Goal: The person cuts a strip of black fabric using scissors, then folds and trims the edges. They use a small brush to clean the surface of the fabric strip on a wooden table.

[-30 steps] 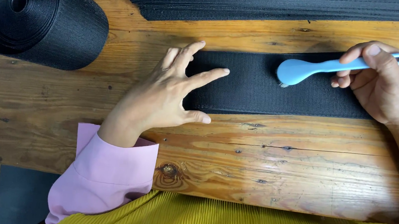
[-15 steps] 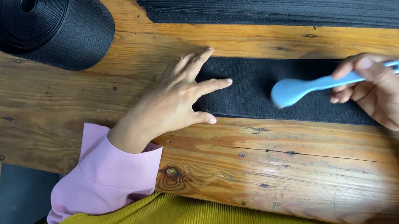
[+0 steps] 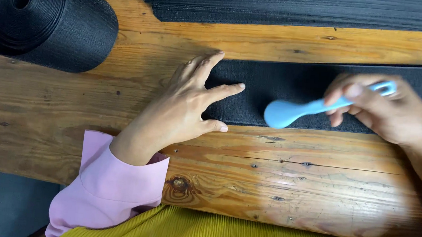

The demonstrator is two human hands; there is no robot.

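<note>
Black webbing strap [image 3: 298, 90] is lying across the wooden tabletop [image 3: 266, 178], its long axis running from centre frame off the right edge. Left hand [image 3: 181, 111] is resting open and flat, fingers spread over the strap's near end. Right hand [image 3: 387, 110], at right of frame, is gripping a light-blue spoon-shaped tool [image 3: 297, 110], its rounded head pointing left along the strap toward the left hand.

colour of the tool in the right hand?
Light blue tool, held by the right hand; the head view shows it.
</note>
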